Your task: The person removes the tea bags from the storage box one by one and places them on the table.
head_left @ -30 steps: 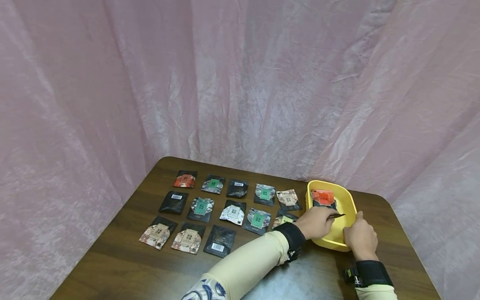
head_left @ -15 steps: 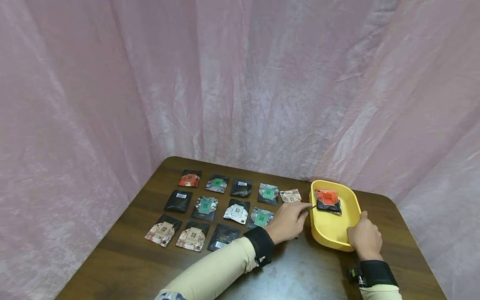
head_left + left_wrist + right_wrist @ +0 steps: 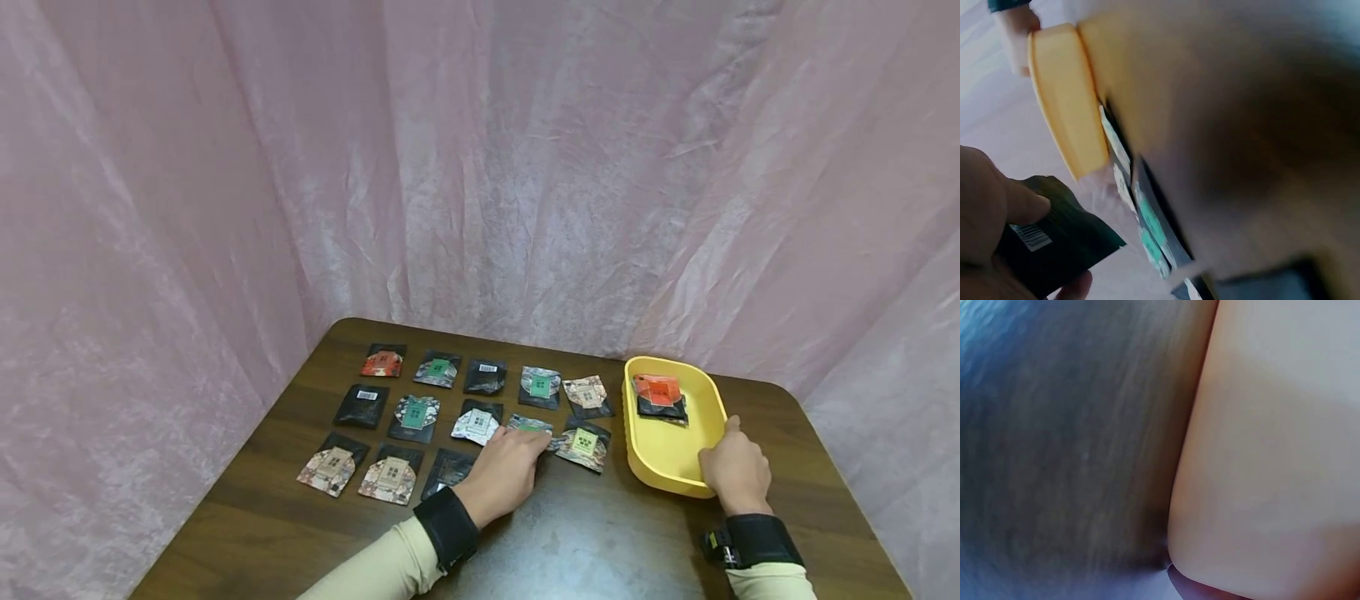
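My left hand is over the front right part of the laid-out sachets. In the left wrist view it pinches a dark sachet with a barcode between thumb and fingers. A green-label sachet shows partly just beyond the fingertips. To their right lies a sachet with a yellow-green label. My right hand grips the near right rim of a yellow plastic basket. Inside it, at the far left, lies a red-and-black sachet, with another dark edge under it. The right wrist view shows mostly blurred skin.
Several flat sachets with red, green, white and beige labels lie in rough rows on the brown wooden table, among them a barcode-side-up sachet. A pink curtain hangs behind the table's far edge.
My left hand has moved left from above the basket, still pinching the sachet, and now hovers by the green-label one. The yellow-green sachet has come into full view. My right hand keeps its grip.
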